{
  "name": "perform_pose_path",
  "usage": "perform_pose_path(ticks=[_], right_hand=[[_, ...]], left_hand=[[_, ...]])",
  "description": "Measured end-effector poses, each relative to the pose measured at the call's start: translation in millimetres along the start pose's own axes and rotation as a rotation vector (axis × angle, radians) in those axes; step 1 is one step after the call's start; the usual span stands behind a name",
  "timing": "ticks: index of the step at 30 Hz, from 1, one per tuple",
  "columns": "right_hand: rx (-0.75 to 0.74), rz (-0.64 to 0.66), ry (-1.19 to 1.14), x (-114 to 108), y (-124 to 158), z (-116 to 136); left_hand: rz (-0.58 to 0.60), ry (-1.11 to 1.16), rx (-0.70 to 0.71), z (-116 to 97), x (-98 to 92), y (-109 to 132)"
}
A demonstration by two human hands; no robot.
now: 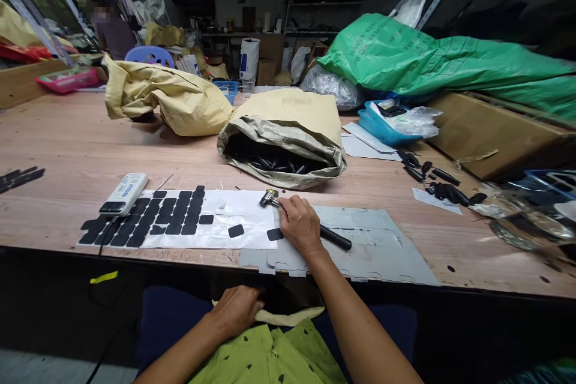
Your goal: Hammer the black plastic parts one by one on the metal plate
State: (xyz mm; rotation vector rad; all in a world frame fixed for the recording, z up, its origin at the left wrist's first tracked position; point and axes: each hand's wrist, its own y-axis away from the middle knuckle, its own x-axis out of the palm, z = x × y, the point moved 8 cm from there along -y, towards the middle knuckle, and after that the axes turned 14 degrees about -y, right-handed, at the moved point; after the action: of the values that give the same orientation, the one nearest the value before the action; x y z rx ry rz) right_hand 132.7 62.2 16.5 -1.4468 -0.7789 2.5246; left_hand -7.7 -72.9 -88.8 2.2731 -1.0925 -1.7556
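My right hand (301, 222) is closed around a small hammer (335, 237) with a metal head and a black handle. The hammer lies low over a grey board (387, 246) at the table's front edge. Left of that hand, a white sheet (216, 237) carries rows of black rounded-square pads (181, 212), and a few loose ones lie apart, one of them, a black pad (275, 234), close to my fingers. Down at my lap, my left hand (239, 309) is closed on the rim of a cream bag (290, 316); its fingertips are partly hidden.
A cream sack (288, 114) with black parts inside opens toward me. A white power strip (125, 194) rests left. Loose black parts (445, 186), a blue basket (382, 126) and a cardboard box (486, 132) stand right. Another person (114, 33) is far back left.
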Motion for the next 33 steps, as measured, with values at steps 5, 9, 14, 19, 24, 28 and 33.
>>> perform_pose_path(ticks=[5, 9, 14, 19, 24, 28, 33], right_hand=[[0.003, 0.006, 0.009, 1, 0, 1], [0.008, 0.011, 0.034, 1, 0, 2], [0.005, 0.01, 0.01, 0, -1, 1], [0.011, 0.005, -0.046, 1, -2, -2], [0.021, 0.007, -0.066, 2, -1, -4], [0.026, 0.008, -0.063, 2, -2, -3], [0.031, 0.014, -0.041, 1, -2, -3]], left_hand=[[0.073, 0.143, 0.319, -42, -45.0, 11], [-0.021, 0.417, 0.541, -62, -135.7, -7], [-0.677, 0.17, 0.095, 4, -242.7, -97], [-0.679, -0.256, -0.184, 38, -272.5, -162], [-0.619, -0.5, -0.206, 36, -276.1, -172], [-0.674, -0.496, -0.13, 31, -277.5, -152], [-0.678, -0.267, -0.011, 34, -262.4, -87]])
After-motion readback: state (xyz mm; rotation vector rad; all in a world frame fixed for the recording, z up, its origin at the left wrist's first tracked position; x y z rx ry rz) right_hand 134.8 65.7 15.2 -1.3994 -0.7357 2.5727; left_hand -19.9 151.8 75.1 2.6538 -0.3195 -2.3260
